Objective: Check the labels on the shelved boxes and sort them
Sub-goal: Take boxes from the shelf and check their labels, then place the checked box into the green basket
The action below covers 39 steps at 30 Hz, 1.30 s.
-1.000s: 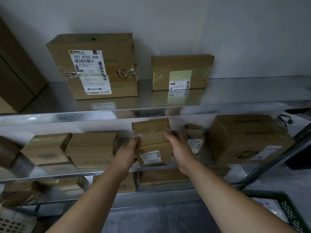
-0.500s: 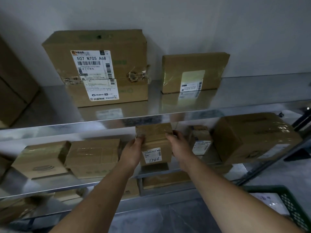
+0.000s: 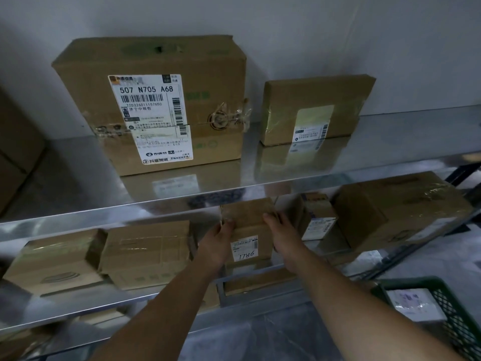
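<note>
Progress: mid-check, by my reading. Left grip (image 3: pixel 220 241) and right grip (image 3: pixel 282 238) clasp the two sides of one small box (image 3: pixel 250 220), thumbs on its front upper edge, fingers round behind. The box stands upright at the front of the middle shelf (image 3: pixel 78 300), its label (image 3: pixel 244 249) facing out with "1786" handwritten on it. Cannot tell whether its weight is on the shelf or in the grips.

Left to do, as I judge: most of it. Same shelf, none in hand — logo box (image 3: pixel 52 264) and taped box (image 3: pixel 148 251) to the left, narrow box (image 3: pixel 316 217) and wide box (image 3: pixel 400 212) to the right. Top shelf (image 3: pixel 364 162) carries a big box (image 3: pixel 208 82), labelled "507 N705 A68", and a flat box (image 3: pixel 312 100) beside it, apart. More cartons on a lower level, mostly hidden. Green crate (image 3: pixel 463 324) at lower right holds a white packet (image 3: pixel 413 303) — possibly a sorting bin, not certain.

Surface and room: shelves of polished metal, mirroring the boxes. Plain pale wall (image 3: pixel 338 35) behind, grey floor (image 3: pixel 260 340) below. Light dim.
</note>
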Each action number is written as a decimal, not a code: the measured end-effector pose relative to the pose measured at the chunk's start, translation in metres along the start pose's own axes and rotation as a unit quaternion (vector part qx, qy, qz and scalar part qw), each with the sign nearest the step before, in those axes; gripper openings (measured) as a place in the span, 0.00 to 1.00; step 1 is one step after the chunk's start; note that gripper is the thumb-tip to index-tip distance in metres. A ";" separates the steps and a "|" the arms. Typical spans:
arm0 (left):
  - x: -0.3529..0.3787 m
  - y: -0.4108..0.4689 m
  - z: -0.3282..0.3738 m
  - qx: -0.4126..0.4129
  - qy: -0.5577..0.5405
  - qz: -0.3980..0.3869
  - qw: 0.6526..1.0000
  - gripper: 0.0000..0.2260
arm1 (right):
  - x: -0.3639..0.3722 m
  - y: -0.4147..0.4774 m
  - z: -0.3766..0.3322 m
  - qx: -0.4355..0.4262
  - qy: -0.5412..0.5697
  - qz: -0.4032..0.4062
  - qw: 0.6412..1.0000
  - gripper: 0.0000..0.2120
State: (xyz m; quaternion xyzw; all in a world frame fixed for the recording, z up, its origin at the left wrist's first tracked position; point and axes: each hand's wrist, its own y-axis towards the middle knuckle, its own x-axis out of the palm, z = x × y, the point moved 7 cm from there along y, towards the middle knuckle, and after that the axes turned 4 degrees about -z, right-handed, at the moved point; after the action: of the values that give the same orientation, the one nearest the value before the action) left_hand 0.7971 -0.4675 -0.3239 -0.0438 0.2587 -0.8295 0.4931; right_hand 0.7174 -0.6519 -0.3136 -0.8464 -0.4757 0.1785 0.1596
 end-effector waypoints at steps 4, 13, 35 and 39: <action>-0.001 0.003 -0.002 0.010 0.010 0.001 1.000 0.34 | -0.001 0.000 0.003 0.006 0.004 0.003 1.000 0.03; -0.015 -0.032 0.021 0.079 0.044 0.077 0.993 0.36 | -0.013 -0.008 -0.010 -0.076 -0.038 0.033 0.996 0.33; -0.149 -0.148 -0.022 0.112 -0.022 0.349 0.930 0.20 | 0.080 -0.092 -0.030 -0.216 -0.082 -0.116 0.966 0.22; -0.182 -0.146 -0.028 0.124 0.004 0.341 0.932 0.19 | 0.120 -0.088 -0.028 -0.181 -0.080 -0.145 0.969 0.25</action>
State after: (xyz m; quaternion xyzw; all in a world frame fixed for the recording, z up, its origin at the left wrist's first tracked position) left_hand 0.7649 -0.2481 -0.2463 0.1117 0.1547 -0.6370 0.7468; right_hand 0.7224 -0.5073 -0.2684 -0.7662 -0.6289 0.1314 -0.0104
